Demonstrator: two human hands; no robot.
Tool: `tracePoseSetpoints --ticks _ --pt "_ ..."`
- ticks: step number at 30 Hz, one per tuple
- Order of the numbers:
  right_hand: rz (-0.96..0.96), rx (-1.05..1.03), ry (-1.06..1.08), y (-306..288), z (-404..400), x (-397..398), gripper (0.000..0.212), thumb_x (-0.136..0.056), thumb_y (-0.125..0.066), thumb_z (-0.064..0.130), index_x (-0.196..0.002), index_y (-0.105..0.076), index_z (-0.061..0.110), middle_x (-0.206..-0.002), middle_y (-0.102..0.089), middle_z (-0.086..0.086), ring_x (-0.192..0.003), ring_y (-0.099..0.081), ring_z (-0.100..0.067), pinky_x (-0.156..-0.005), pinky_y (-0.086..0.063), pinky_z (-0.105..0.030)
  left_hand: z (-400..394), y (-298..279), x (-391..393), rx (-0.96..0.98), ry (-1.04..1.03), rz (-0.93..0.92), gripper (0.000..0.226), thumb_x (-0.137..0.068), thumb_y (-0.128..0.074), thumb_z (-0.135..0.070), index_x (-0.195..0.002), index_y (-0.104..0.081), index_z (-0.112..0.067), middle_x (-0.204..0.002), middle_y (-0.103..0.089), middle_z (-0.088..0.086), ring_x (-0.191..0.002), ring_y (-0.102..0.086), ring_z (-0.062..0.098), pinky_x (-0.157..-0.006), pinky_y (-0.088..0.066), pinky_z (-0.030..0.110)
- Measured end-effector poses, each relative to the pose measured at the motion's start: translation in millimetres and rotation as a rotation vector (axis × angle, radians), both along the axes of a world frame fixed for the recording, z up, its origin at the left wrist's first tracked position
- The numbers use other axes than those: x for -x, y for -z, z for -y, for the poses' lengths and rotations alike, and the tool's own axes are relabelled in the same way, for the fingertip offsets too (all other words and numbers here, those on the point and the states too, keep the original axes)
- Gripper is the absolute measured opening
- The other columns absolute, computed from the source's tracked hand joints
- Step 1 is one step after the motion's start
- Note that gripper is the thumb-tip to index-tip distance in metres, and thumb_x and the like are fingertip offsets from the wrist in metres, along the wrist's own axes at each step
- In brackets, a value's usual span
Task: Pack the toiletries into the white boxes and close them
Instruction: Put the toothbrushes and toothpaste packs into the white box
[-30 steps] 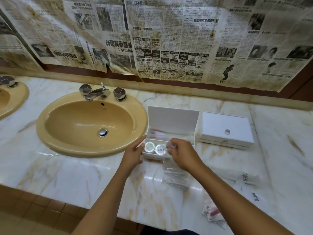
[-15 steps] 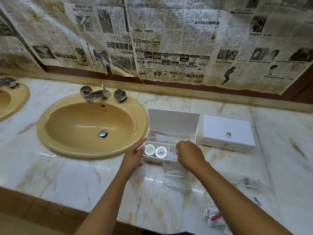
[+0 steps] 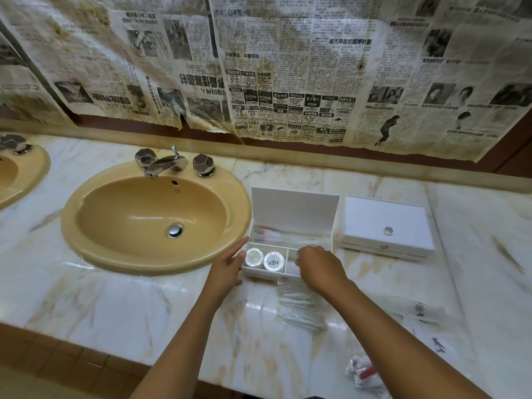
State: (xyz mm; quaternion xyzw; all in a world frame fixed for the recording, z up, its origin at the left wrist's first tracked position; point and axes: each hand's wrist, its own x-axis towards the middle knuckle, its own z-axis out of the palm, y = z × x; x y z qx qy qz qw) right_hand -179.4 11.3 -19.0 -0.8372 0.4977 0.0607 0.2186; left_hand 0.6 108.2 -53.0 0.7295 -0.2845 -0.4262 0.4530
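Left hand (image 3: 227, 267), fingers straight, braces the open white compartmented plastic box (image 3: 290, 249); right hand (image 3: 321, 267), fingers curled over its near-right compartment, contents unseen; box may slide sinkward.

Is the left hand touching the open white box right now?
Touching. The head view shows the left hand flat against the left wall of the open white box, fingers straight along its side, no gap visible.

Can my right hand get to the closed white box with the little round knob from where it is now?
Probably yes. The right hand is over the open white box, and the closed white box sits just beside it with nothing between them.
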Motion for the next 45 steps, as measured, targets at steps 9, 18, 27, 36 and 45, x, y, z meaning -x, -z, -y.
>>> tracePoseSetpoints --ticks 9,18,27,36,45 --pt "0.286 -0.083 0.111 -8.8 5.0 -3.6 0.033 -0.102 -0.036 0.025 -0.097 -0.063 0.005 -0.11 -0.044 -0.009 -0.097 -0.053 -0.027 -0.084 -0.045 -0.033 -0.3 -0.2 0.5 0.01 -0.005 -0.003 0.033 -0.099 -0.048 -0.028 -0.114 -0.056 -0.056 -0.079 -0.049 -0.004 -0.077 -0.046 0.012 -0.072 -0.053 0.032" --pt "0.502 -0.177 0.215 -18.4 8.1 4.8 0.034 -0.096 -0.044 0.003 -0.125 -0.055 0.017 -0.098 -0.063 -0.004 -0.075 -0.056 -0.01 -0.06 -0.042 -0.01 -0.4 -0.1 0.0 0.014 0.009 0.002 0.033 -0.099 -0.049 -0.03 -0.109 -0.056 -0.061 -0.088 -0.053 -0.004 -0.082 -0.049 0.013 -0.067 -0.052 0.028" --pt "0.364 -0.105 0.163 -7.2 7.1 0.5 0.013 -0.093 -0.052 0.008 -0.084 -0.062 0.009 -0.092 -0.057 0.001 -0.082 -0.059 -0.018 -0.071 -0.046 -0.029 -0.6 1.6 -0.4 0.008 0.002 0.003 0.034 -0.099 -0.048 -0.027 -0.116 -0.057 -0.056 -0.075 -0.046 -0.005 -0.074 -0.045 0.011 -0.07 -0.053 0.031" --pt "0.167 0.025 0.018 6.8 3.4 0.0 0.036 -0.085 -0.043 -0.006 -0.056 -0.045 0.016 -0.07 -0.036 0.002 -0.083 -0.047 -0.022 -0.053 -0.026 -0.026 -0.6 1.1 -0.6 0.016 0.004 -0.005 0.034 -0.099 -0.049 -0.029 -0.113 -0.056 -0.059 -0.083 -0.052 -0.005 -0.078 -0.048 0.012 -0.071 -0.053 0.032" --pt "0.132 0.038 -0.029 8.8 0.1 0.2 0.041 -0.089 -0.044 0.003 -0.055 -0.027 0.019 -0.062 -0.034 0.001 -0.066 -0.04 -0.024 -0.049 -0.023 -0.028 -1.2 1.2 -0.8 0.013 0.015 -0.002 0.033 -0.099 -0.048 -0.029 -0.116 -0.056 -0.056 -0.085 -0.053 -0.004 -0.079 -0.049 0.012 -0.069 -0.053 0.03"
